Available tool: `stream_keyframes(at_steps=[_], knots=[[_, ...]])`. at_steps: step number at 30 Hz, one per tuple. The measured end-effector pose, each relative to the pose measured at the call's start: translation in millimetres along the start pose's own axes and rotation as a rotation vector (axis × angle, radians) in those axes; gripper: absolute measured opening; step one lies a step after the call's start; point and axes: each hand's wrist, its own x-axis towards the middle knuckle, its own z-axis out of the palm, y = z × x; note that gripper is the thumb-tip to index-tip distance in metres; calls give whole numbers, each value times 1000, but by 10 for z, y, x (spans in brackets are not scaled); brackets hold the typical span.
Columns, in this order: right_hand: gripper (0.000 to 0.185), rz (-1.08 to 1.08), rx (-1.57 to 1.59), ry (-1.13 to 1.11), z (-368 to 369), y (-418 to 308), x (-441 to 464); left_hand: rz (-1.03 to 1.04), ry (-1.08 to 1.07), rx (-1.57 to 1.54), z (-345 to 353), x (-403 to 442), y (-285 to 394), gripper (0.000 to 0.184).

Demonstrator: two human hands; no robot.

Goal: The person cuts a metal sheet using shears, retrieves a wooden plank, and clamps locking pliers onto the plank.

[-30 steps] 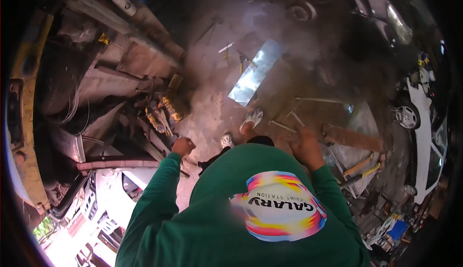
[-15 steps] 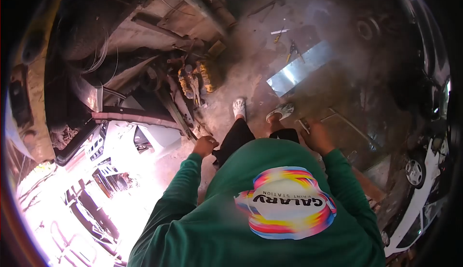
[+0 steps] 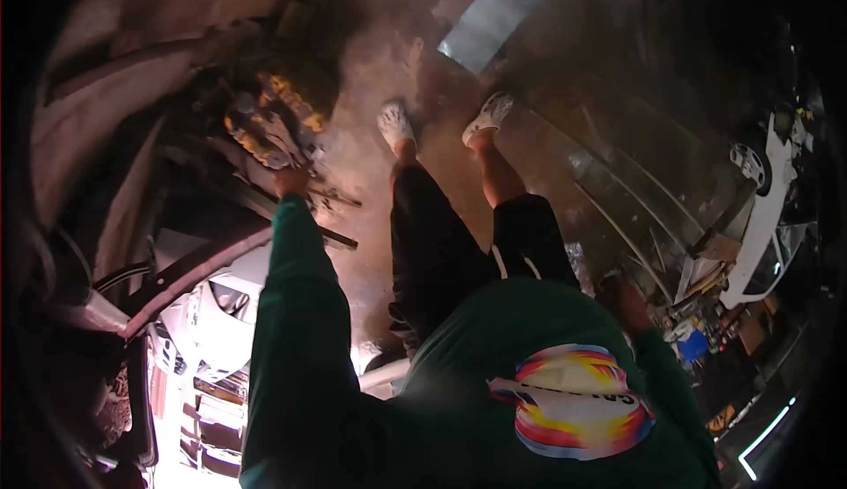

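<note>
The left hand is at the near end of a yellow-and-dark bundle, touching or just short of it; the right hand is in shadow beside a thin rod. I cannot tell either one's grip. Scrap shifting around the left could pinch its bare fingers.

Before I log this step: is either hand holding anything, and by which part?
It cannot be told: the left hand is by a yellow-patched item, its grip unclear, and the right hand is too dark to read.
</note>
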Motion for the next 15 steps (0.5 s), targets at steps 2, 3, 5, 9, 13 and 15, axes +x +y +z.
stream_keyframes(at_steps=[2,3,5,9,13,15], knots=[[33,79,49,-26,40,-187,-56,14,73,-92,271,417,-108,97],[31,142,108,-31,60,-269,-61,-16,90,-72,247,524,-6,95],[30,131,169,-40,151,-180,-2,-120,73,27,99,509,326,89],[31,39,383,-75,192,-123,162,-323,-2,-18,-359,62,1013,79],[37,-74,547,46,57,-23,172,-380,-25,-811,-683,-920,1611,46],[38,-91,606,39,84,324,68,-168,131,-978,-527,-1448,1780,37]])
